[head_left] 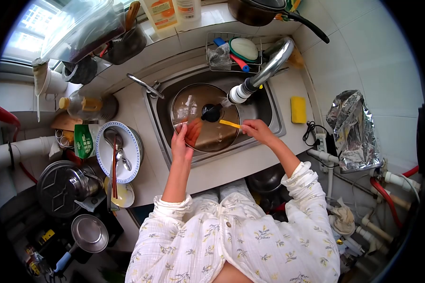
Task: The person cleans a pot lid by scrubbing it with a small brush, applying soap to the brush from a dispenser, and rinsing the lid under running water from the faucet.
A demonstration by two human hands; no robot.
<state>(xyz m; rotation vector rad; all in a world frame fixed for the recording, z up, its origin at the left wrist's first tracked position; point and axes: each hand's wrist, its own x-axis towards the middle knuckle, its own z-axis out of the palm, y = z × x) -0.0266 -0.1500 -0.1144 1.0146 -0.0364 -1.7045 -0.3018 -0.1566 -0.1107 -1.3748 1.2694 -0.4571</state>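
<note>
A round glass pot lid (208, 137) with a metal rim and a black knob lies tilted in the steel sink. My left hand (182, 142) grips the lid's near-left rim, with some fingers seen through the glass. In my right hand (257, 129) is a thin yellow stick-like handle (229, 123), pinched at its end. Its other end reaches over the lid near the knob; what is at that tip I cannot make out. Water appears to run from the faucet (243, 90) onto the lid beside the knob.
A yellow sponge (298, 110) sits right of the sink. Behind it hangs a wire rack (212, 37) with brushes and a scrubber. On the left stand a stacked bowl (106, 162) with spoons and chopsticks, and a bottle (82, 104). Foil (355, 125) covers something at right.
</note>
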